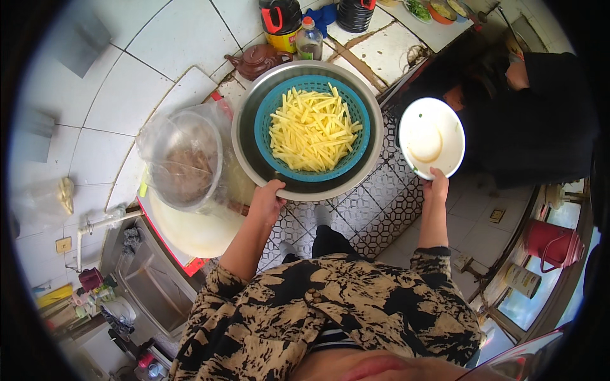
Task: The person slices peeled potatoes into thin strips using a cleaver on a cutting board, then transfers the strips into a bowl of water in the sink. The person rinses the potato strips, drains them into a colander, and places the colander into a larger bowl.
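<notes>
My left hand [267,202] grips the near rim of a big steel bowl [246,120], thumb over the edge and fingers curled underneath, holding it up above the patterned floor tiles [372,203]. A teal plastic colander [265,130] sits inside the bowl, and it is heaped with pale yellow raw potato sticks [312,130]. My right hand [436,188] pinches the near edge of a white plate [432,136], thumb on top, the rest of the fingers hidden below; the plate is tilted a little and has a brownish smear of sauce in its hollow. Bowl and plate hang just beside each other without touching, the plate to the right.

Left of the bowl, at the near edge of the tabletop, a clear glass bowl [184,162] wrapped in a plastic bag holds something brown, resting on a round pale board [190,235]. At the far side, behind the steel bowl, stands a brown clay teapot [254,60], a small bottle with an orange cap [309,41], and a yellow container with a black and red lid [281,22]. Farther right on the tabletop are dishes of food [432,9]. A person in dark clothes [540,120] stands just beyond the plate. A red pot [551,244] sits low at the right.
</notes>
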Demonstrator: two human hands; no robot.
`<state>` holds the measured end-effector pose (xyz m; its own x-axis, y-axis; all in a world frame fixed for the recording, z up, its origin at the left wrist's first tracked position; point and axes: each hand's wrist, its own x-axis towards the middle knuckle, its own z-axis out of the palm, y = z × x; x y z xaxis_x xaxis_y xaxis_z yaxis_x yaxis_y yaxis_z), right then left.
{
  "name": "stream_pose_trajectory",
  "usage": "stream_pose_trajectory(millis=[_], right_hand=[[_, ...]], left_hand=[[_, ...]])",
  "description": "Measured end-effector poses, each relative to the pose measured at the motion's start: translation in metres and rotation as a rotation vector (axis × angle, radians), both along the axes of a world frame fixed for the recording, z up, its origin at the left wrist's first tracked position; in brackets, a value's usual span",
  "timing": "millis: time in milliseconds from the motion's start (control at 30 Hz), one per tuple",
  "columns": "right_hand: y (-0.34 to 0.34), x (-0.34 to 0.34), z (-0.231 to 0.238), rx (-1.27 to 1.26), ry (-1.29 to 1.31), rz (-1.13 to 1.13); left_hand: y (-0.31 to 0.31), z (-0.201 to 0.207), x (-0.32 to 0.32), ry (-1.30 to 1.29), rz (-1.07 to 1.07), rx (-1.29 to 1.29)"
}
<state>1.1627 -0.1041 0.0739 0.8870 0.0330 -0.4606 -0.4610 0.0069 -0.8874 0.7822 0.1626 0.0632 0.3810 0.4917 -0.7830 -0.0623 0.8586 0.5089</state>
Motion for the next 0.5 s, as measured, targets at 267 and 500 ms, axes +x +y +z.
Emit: stream_pose_trajectory(millis=[267, 500], right_hand=[[0.005, -0.029, 0.042, 0.059, 0.043, 0.063], [0.06, -0.052, 0.122, 0.211, -0.085, 0.342]], left_hand=[[0.02, -0.033, 0.021, -0.021, 0.071, -0.007], [-0.003, 0.049, -0.029, 0.065, -0.519, 0.052]])
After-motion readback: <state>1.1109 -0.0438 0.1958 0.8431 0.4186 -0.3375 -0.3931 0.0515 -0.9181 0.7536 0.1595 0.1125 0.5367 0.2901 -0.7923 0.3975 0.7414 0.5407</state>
